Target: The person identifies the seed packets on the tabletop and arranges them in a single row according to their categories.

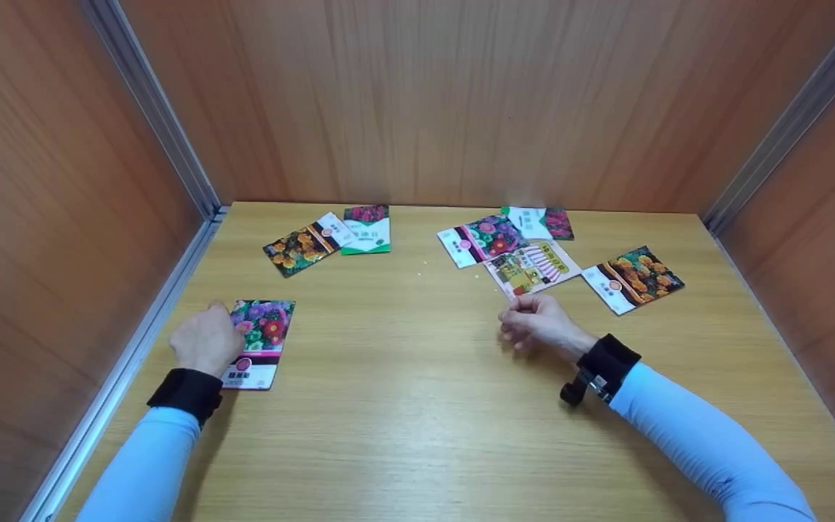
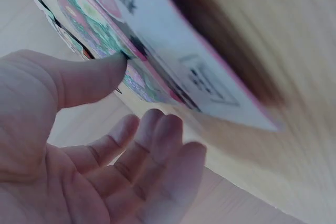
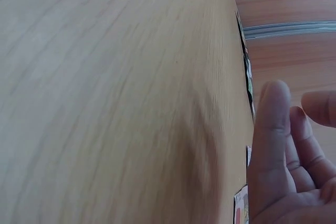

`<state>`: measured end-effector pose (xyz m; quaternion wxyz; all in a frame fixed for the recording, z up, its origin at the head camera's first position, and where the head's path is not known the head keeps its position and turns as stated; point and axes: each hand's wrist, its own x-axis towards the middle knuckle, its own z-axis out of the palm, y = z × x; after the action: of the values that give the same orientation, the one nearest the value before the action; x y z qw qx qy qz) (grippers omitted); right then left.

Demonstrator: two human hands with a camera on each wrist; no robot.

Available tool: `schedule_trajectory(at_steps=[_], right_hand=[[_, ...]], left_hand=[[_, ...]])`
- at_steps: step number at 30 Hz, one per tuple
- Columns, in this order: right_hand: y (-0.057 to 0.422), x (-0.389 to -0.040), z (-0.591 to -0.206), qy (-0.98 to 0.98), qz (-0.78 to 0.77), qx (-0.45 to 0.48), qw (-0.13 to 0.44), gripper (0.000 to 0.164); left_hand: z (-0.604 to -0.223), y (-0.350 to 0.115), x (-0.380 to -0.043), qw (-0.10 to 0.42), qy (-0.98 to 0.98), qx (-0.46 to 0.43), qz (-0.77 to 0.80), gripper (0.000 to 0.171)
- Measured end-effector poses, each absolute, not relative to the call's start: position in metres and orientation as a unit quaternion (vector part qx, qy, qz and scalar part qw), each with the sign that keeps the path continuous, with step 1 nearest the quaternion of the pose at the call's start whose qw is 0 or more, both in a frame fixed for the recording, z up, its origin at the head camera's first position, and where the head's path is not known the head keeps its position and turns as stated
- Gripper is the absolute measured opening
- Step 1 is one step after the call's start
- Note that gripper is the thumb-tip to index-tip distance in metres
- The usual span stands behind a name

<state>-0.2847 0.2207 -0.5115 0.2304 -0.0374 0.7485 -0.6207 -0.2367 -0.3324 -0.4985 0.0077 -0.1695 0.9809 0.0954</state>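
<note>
Head view: likely positioning rectangular purple-and-red floral paper packet (image 1: 267,326) with loose, unclenched left hand (image 1: 207,339); holding nothing in right hand (image 1: 542,322), well right of packet. Probably needs edge pinch next.

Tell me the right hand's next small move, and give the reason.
Probably ease the right hand slightly forward and pinch the yellow packet by its near corner. That hand seems to hold nothing, this packet lies closest to it, and the corner points its way, so a short reach should be enough.
</note>
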Motion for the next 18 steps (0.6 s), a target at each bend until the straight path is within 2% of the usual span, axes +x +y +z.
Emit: schedule_trajectory(at_steps=[6,13,18], right_hand=[[0.217,-0.285,-0.51,0.751,-0.614,-0.035,0.241,0.006],[0.216,-0.289,-0.505,0.762,-0.607,-0.037,0.223,0.01],[0.211,-0.299,-0.498,0.786,-0.587,-0.045,0.187,0.013]], left_hand=[[-0.494,-0.33,-0.237,-0.008,0.98,-0.173,0.097,0.052],[-0.486,-0.319,-0.237,-0.052,0.985,-0.117,0.118,0.029],[-0.482,-0.306,-0.239,-0.072,0.986,-0.082,0.123,0.026]])
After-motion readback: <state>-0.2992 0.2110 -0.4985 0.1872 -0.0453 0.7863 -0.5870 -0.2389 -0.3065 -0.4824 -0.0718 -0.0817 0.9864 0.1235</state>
